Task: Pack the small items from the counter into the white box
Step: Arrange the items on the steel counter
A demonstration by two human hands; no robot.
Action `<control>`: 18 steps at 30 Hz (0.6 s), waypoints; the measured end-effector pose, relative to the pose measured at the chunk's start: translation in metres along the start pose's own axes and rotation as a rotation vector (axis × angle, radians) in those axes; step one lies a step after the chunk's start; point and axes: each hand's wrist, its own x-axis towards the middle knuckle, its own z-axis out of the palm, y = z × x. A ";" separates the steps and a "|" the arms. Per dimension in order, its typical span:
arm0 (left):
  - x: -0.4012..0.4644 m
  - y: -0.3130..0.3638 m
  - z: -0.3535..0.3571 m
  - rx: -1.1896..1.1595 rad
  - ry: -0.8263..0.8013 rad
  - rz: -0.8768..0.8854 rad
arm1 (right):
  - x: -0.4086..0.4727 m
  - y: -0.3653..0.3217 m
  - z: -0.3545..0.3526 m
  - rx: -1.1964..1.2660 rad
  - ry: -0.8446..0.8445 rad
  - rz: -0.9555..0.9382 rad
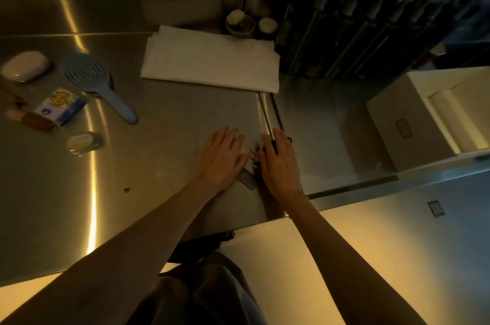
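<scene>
1. Plainly, the white box (408, 123) is the biggest piece: stiff card, probably light, standing open at the right end of the steel surface (164, 118).
2. Next, the blue brush (92, 80), rigid plastic; its long handle is the natural hold.
3. Then the white case (25, 66), smooth and likely slippery; grip it across its width.
4. Smaller, the printed packet (62, 106) looks soft and light.
5. Smaller still, the little jar (84, 142), possibly glass, so lift it by its sides.
6. Both hands lie flat with fingers spread: left hand (222, 157), right hand (279, 163), over small dark things I cannot identify.
</scene>
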 end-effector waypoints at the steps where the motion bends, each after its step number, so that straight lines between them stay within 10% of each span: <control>1: 0.000 -0.003 -0.003 0.010 0.011 -0.008 | 0.003 -0.002 -0.001 0.012 -0.012 -0.013; 18: -0.034 -0.100 -0.106 0.161 0.388 -0.312 | 0.091 -0.134 -0.034 0.177 0.145 -0.344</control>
